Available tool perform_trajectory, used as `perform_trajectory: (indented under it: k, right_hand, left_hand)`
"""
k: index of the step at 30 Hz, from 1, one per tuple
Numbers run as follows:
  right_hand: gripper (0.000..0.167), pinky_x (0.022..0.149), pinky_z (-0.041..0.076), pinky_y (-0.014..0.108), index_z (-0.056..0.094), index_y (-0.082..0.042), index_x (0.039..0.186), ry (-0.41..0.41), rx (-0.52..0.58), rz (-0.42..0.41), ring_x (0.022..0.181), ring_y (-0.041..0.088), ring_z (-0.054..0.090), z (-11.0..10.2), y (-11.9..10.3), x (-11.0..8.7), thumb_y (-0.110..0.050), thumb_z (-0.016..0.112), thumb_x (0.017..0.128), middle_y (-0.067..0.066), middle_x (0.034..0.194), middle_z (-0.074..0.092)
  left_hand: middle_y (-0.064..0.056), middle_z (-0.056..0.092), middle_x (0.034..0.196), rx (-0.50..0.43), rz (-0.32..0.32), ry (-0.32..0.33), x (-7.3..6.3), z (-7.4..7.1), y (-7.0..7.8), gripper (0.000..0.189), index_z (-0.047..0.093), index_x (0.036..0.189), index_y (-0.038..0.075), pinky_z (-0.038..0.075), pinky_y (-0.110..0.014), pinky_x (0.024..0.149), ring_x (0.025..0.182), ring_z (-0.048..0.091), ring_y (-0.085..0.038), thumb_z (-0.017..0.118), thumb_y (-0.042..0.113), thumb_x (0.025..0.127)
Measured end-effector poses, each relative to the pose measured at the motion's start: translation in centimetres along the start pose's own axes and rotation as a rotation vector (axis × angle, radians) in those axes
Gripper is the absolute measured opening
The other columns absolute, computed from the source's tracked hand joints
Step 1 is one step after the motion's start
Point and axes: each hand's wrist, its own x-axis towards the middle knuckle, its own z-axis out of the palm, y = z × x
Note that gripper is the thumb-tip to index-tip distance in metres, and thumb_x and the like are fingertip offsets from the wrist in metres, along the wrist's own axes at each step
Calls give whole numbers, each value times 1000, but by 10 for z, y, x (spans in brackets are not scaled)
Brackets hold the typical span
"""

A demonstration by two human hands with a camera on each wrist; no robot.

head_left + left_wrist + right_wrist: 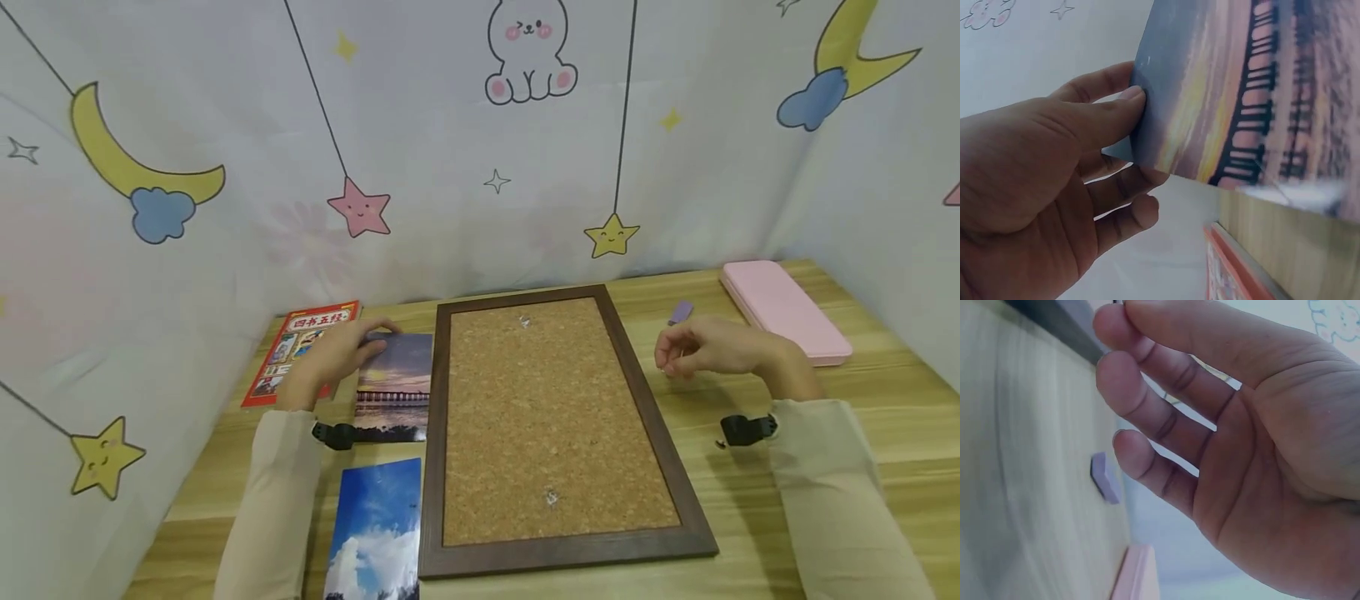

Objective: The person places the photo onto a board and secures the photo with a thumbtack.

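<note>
My left hand (pixel 341 354) pinches the top left corner of a sunset photo (pixel 393 387) of a long pier, beside the corkboard's left edge. In the left wrist view the thumb lies on the photo's face, with fingers behind it. My right hand (pixel 708 346) hovers right of the corkboard (pixel 555 417), thumb and index finger pinched together. Between those fingertips a thin sliver of a push pin (pixel 1118 302) shows, the rest hidden. Clear push pins are stuck in the cork, one near the top (pixel 525 321) and one near the bottom (pixel 552 498).
A blue sky photo (pixel 378 533) lies left of the corkboard's lower half. Behind my left hand is a red book (pixel 273 367). On the right are a small purple object (pixel 680 312) and a pink case (pixel 787 312). A patterned curtain (pixel 450 233) stands behind the table.
</note>
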Motion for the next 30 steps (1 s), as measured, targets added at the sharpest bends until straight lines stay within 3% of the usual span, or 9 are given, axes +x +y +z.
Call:
perform_trajectory:
  k: [6,13,17,23,30]
  right_hand:
    - [8,64,53,34,64,4,96,28,-21,-48,69,20,61,-6,-8,4,-4,65,96,13,80,65]
    - [10,66,51,34,65,4,97,28,-20,-44,72,17,59,-7,-16,19,-5,66,95,13,81,63]
    - [8,66,51,35,65,4,98,40,-23,-54,71,16,58,-9,-19,28,-3,65,95,16,82,63]
    - [9,70,51,35,64,3,100,48,-34,-57,75,16,58,-14,-29,36,-4,64,96,7,84,63]
    - [8,70,52,35,66,2,101,77,-24,-64,74,19,60,-17,-39,50,-5,65,96,11,85,65]
  left_hand:
    - [-16,65,121,-52,48,-16,6,-14,13,29,61,131,11,48,-50,87,105,62,-31,54,7,104]
    - [-12,66,117,-39,50,-32,8,-24,21,29,62,131,11,47,-46,85,94,59,-25,54,7,104]
    - [-14,66,119,-51,89,-16,13,-29,24,29,62,130,10,48,-49,88,99,61,-26,53,5,103]
    - [-13,65,124,-79,99,0,22,-39,36,30,62,132,11,47,-49,91,105,61,-26,53,6,104]
    - [-12,64,126,-103,109,19,38,-29,44,29,64,131,15,45,-49,92,104,59,-27,55,9,103]
